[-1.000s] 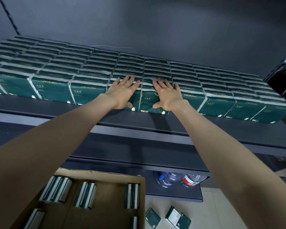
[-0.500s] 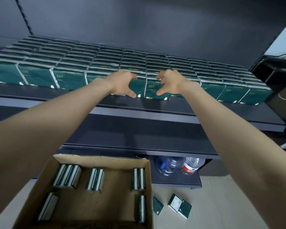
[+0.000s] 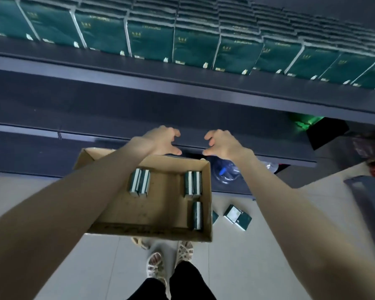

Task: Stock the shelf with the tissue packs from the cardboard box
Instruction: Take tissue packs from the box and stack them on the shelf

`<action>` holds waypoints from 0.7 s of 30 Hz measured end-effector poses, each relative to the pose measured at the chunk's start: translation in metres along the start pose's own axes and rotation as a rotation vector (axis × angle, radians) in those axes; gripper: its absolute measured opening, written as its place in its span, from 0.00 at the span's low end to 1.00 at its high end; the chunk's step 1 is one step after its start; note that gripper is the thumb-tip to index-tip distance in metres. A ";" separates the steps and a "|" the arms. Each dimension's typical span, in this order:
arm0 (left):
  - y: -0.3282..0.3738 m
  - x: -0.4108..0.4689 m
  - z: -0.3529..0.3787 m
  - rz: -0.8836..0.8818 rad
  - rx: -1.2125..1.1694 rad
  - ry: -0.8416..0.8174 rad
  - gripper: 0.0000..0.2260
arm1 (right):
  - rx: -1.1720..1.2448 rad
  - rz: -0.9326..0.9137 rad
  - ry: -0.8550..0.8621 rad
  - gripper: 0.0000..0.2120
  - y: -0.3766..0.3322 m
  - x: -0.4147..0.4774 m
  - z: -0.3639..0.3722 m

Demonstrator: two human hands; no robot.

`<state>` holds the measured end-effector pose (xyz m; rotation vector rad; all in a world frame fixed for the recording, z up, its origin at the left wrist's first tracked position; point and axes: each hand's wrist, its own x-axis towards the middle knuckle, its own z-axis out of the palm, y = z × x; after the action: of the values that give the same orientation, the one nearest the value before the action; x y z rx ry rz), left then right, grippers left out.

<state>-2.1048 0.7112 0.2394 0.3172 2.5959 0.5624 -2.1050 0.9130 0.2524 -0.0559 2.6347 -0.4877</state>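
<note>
Rows of green tissue packs fill the dark upper shelf. On the floor below stands an open cardboard box with several green-and-white packs standing on edge inside, two pairs and a single one. My left hand and my right hand hang in the air above the box's far edge, in front of a lower shelf. Both hold nothing, with loosely curled fingers. My left forearm hides the box's left part.
Loose tissue packs lie on the tiled floor right of the box. Plastic water bottles lie on the bottom shelf. A dark panel leans at the far right. My sandalled feet stand behind the box.
Both hands left the packs on the upper shelf and dropped down toward the box, fingers curling loosely. The view tilted downward, showing the floor and my feet.
</note>
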 end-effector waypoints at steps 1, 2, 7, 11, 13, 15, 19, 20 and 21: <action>-0.006 -0.001 0.018 -0.018 -0.018 -0.021 0.31 | 0.002 0.015 -0.020 0.26 0.005 0.002 0.017; -0.013 -0.002 0.036 -0.038 -0.033 -0.045 0.30 | 0.006 0.026 -0.042 0.25 0.010 0.003 0.035; -0.040 -0.018 0.127 -0.135 -0.189 -0.139 0.27 | 0.057 0.146 -0.177 0.24 0.036 0.006 0.125; -0.055 -0.035 0.195 -0.230 -0.248 -0.189 0.23 | 0.159 0.256 -0.238 0.23 0.055 0.001 0.191; -0.063 -0.040 0.226 -0.279 -0.267 -0.229 0.23 | 0.193 0.314 -0.263 0.26 0.063 -0.001 0.218; -0.071 -0.046 0.253 -0.324 -0.249 -0.266 0.22 | 0.206 0.372 -0.281 0.29 0.071 -0.002 0.243; -0.079 -0.060 0.288 -0.348 -0.059 -0.247 0.23 | 0.241 0.487 -0.311 0.31 0.084 0.000 0.284; -0.078 -0.060 0.293 -0.337 0.006 -0.217 0.23 | 0.245 0.507 -0.303 0.33 0.086 0.003 0.292; -0.078 -0.060 0.298 -0.333 0.058 -0.186 0.23 | 0.239 0.521 -0.289 0.35 0.087 0.005 0.300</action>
<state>-1.9184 0.7224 -0.0127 -0.0454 2.4158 0.3241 -1.9725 0.8954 -0.0298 0.5753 2.1750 -0.5543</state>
